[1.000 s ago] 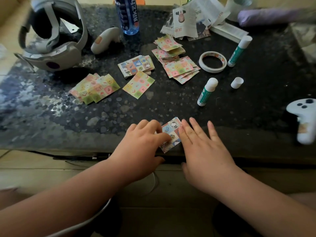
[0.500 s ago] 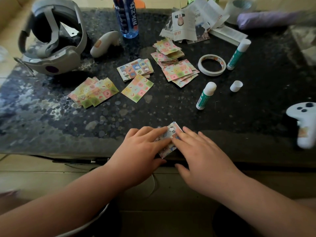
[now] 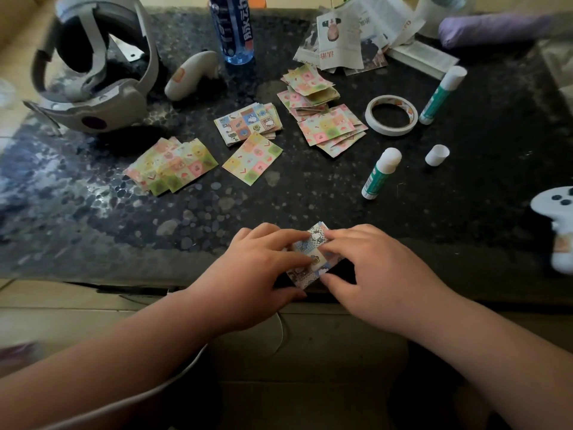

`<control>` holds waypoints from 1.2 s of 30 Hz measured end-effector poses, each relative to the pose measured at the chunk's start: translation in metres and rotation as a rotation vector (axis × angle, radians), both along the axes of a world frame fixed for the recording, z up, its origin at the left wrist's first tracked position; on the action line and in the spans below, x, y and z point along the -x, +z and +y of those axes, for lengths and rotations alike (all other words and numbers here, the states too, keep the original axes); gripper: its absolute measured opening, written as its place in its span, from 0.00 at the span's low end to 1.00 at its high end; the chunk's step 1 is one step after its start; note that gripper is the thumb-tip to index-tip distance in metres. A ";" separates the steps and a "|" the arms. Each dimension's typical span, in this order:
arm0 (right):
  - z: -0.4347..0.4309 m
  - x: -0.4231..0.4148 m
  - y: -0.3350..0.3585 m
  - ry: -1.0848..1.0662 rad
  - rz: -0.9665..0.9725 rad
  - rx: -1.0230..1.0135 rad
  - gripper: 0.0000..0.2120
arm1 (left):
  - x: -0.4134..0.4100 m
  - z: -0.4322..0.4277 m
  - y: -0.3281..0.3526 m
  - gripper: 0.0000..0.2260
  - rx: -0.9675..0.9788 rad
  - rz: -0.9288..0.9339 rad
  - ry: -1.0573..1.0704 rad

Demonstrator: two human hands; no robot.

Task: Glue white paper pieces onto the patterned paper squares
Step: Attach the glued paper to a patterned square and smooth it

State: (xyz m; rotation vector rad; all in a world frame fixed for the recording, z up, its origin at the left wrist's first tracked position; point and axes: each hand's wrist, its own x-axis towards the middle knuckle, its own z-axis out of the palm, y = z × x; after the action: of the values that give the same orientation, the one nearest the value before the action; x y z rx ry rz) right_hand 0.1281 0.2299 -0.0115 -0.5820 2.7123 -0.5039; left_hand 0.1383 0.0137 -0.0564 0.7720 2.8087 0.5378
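The dark speckled bench (image 3: 279, 206) fills the view, its near edge running under both hands. A headset (image 3: 102, 88) takes the far left corner, and newspaper (image 3: 350, 35) is heaped at the far edge. The left hand (image 3: 254, 274) lays nearly straight fingers (image 3: 294, 237) flat on the square (image 3: 311, 245), thumb hanging below the bench edge. The right hand (image 3: 378, 274) has bent fingers with their tips on top of the square and the thumb at its near corner, pinching it. The square sits at the near edge, its near corner overhanging. Paper stacks spread mid-bench: a yellow stack (image 3: 173, 166) on the left, a blue stack (image 3: 248, 122) with a loose sheet (image 3: 252, 158) touching its near side, and pink stacks (image 3: 333, 128) to the right. A wide bare strip lies between these and the hands. A bottle (image 3: 232, 29) stands at the far edge, with a grey controller (image 3: 190, 74) just beside it. A white controller (image 3: 558, 218) lies at the right edge. The tape (image 3: 391, 114) lies between the pink stacks and the far glue stick (image 3: 441, 94). The near glue stick (image 3: 381, 173) lies uncapped, its cap (image 3: 437, 155) nearby.
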 end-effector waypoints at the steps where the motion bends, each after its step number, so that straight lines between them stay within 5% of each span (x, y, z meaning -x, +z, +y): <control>1: 0.000 0.001 0.000 -0.005 -0.006 0.004 0.18 | 0.000 0.000 0.000 0.20 -0.010 -0.004 0.000; 13: 0.004 0.001 -0.004 -0.050 -0.023 0.076 0.16 | -0.001 0.006 0.007 0.15 -0.075 -0.002 -0.004; 18: 0.004 0.006 -0.008 -0.225 -0.108 0.310 0.03 | 0.006 0.013 0.035 0.03 -0.464 -0.178 0.409; 24: -0.006 0.021 -0.013 -0.546 -0.391 0.568 0.07 | 0.028 0.010 0.036 0.05 -0.710 -0.352 0.851; 26: -0.009 0.022 -0.020 -0.614 -0.477 0.555 0.10 | 0.024 0.010 0.032 0.11 -0.520 -0.152 0.801; 29: -0.013 0.025 -0.025 -0.679 -0.525 0.539 0.14 | 0.003 0.017 0.031 0.24 -0.205 0.155 0.420; 32: -0.017 0.027 -0.024 -0.685 -0.517 0.514 0.15 | -0.026 0.033 0.020 0.39 0.122 -0.039 0.146; 36: -0.017 0.029 -0.024 -0.608 -0.505 0.428 0.15 | -0.040 0.036 0.004 0.42 0.321 -0.140 0.072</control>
State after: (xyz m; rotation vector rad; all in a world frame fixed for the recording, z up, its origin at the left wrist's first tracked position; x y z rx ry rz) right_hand 0.0990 0.2128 -0.0353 0.2823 2.2478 -1.2111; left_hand 0.1782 0.0499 -0.0522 0.5477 2.7032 0.1365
